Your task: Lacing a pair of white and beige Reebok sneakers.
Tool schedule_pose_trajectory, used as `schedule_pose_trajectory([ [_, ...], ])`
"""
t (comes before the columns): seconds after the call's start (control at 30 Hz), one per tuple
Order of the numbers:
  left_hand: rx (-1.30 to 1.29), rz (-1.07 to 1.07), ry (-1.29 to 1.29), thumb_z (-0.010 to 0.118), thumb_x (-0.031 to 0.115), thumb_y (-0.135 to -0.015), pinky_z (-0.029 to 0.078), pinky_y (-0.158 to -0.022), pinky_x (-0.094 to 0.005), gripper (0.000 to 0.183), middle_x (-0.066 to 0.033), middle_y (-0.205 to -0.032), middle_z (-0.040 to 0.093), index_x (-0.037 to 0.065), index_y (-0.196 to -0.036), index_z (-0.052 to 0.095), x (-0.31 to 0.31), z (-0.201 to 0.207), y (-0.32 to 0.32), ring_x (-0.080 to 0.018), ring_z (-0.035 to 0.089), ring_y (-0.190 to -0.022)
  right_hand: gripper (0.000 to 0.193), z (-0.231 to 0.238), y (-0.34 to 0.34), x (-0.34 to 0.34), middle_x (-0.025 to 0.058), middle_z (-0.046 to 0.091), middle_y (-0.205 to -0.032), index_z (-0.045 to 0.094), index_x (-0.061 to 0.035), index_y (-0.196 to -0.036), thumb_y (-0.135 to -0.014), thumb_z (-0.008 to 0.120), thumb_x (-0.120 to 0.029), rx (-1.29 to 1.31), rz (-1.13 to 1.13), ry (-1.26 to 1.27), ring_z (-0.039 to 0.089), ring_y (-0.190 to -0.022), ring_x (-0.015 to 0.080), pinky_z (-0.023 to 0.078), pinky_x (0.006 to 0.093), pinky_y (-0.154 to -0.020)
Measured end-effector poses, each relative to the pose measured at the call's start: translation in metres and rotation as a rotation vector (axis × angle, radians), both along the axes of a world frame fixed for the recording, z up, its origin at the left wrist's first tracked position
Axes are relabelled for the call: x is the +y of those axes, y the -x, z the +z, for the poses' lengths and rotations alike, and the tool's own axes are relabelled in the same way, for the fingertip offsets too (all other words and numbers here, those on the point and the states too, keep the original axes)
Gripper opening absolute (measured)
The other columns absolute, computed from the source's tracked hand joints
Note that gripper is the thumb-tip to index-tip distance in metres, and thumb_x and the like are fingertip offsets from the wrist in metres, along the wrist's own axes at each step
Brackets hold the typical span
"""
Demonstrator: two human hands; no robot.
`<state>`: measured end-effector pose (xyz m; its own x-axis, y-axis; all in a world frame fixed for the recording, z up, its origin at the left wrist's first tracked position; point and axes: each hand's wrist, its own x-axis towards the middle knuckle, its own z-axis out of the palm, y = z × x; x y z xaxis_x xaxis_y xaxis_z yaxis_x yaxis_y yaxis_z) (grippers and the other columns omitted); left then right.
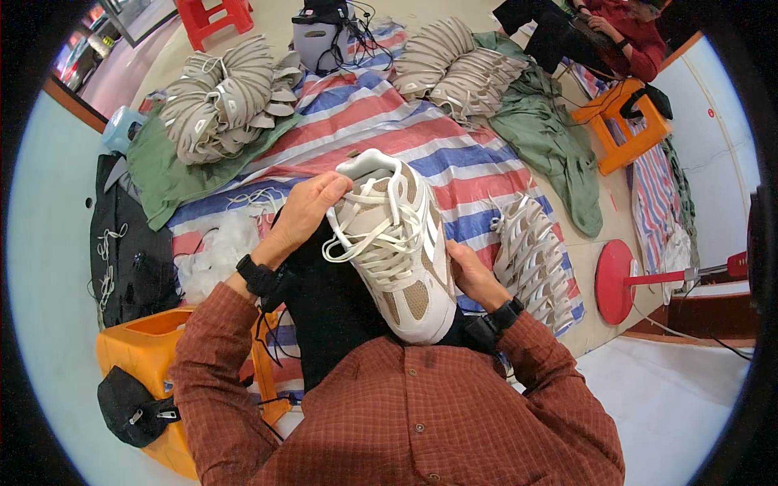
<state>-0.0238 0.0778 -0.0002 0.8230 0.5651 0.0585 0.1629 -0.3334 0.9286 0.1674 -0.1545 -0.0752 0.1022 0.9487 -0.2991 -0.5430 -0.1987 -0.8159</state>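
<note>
A white and beige sneaker (412, 283) is held up before my chest, its toe toward me and its heel pointing away. White laces (379, 243) run through its eyelets, with loose loops hanging over the left side. My left hand (306, 209) pinches the collar near the heel on the left. Against the sneaker's right side rests my right hand (476, 275), thumb up along the sole edge; its other fingers are partly hidden. Right of that hand, a row of beige and white shoe uppers (531, 259) lies on the striped sheet.
Stacked shoe uppers (223, 97) lie at the far left and more uppers (458, 69) at the far right, on a striped sheet (348, 121). A clear plastic bag (219, 259) is left of my knees. Near the right wall stands an orange stool (624, 125); another person (600, 32) sits behind it.
</note>
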Motion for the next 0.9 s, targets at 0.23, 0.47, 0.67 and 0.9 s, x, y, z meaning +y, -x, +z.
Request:
schedule_pose_trajectory([
  [0.23,0.022,-0.069,-0.153,0.047,0.038,-0.087,0.042,-0.068,-0.0299,0.041,-0.0122,-0.084,0.06,0.0,-0.099,0.057,-0.007,0.003,0.0,-0.0216,0.056,-0.075,0.042,-0.022,-0.018,0.001,0.0059,0.061,-0.1,0.054,0.0014,-0.107,-0.084,0.058,-0.033,0.043,0.027,0.09,0.059,-0.084,0.0118,0.047,0.0261,-0.077],
  [0.47,0.116,-0.24,-0.525,0.072,0.056,-0.056,0.037,-0.079,-0.0379,0.092,-0.0163,-0.106,0.055,0.003,-0.124,0.039,-0.015,0.018,0.009,-0.0315,0.053,-0.095,0.042,-0.011,-0.016,0.006,0.0067,0.061,-0.103,0.053,0.0021,-0.107,-0.084,0.059,-0.032,0.049,0.06,0.137,0.059,-0.084,0.0122,0.047,0.0259,-0.077],
  [0.67,0.167,-0.304,-0.641,0.074,0.056,-0.052,0.035,-0.09,-0.0399,0.106,-0.0198,-0.122,0.045,0.001,-0.131,0.028,-0.017,0.016,0.016,-0.0331,0.045,-0.111,0.046,-0.008,-0.021,0.008,0.0026,0.06,-0.094,0.05,0.0002,-0.113,-0.082,0.061,-0.033,-0.021,0.133,0.196,0.057,-0.078,0.0097,0.046,0.0244,-0.068],
  [0.9,0.1,-0.214,-0.699,0.08,0.037,-0.05,0.033,-0.097,-0.0409,0.105,-0.0213,-0.128,0.039,-0.001,-0.131,0.026,-0.033,0.009,0.016,-0.0354,0.04,-0.117,0.064,0.027,-0.023,0.016,0.0066,0.055,-0.093,0.041,-0.0021,-0.123,-0.073,0.071,-0.028,-0.741,-0.05,0.18,0.051,-0.079,0.0131,0.044,0.0268,-0.065],
])
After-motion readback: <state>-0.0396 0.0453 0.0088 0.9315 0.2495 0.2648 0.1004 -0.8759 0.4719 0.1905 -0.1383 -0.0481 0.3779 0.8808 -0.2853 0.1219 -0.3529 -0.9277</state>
